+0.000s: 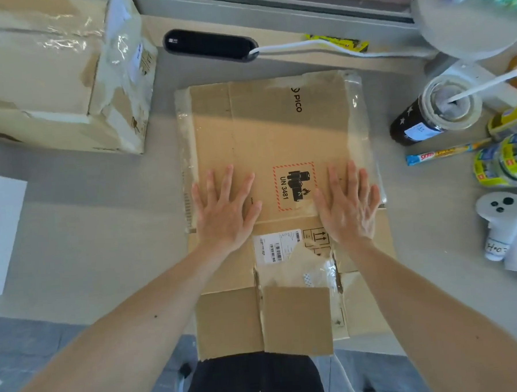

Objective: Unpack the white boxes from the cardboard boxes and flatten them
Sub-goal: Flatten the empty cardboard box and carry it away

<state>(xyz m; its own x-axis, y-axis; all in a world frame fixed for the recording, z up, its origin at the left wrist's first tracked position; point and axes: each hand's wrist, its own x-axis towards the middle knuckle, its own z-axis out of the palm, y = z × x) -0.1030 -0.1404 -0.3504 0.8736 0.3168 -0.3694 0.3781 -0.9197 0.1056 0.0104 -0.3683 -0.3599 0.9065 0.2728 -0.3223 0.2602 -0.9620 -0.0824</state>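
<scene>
A flattened brown cardboard box (266, 135) with a PICO logo and a UN 3481 battery label lies flat in the middle of the grey table. My left hand (225, 209) rests palm down on it, fingers spread, left of the label. My right hand (349, 203) presses flat on it to the right of the label. Its lower flaps (264, 321) hang over the table's near edge. A second cardboard box (50, 75), taped and still standing, sits at the far left. The corner of a white box (1, 230) shows at the left edge.
A black cable slot (210, 45) with a white cable lies behind the flat box. On the right stand a dark cup with a straw (432, 114), tape rolls (504, 162), a candy wrapper (446, 153), a white controller (498, 222) and a lamp base (466, 20).
</scene>
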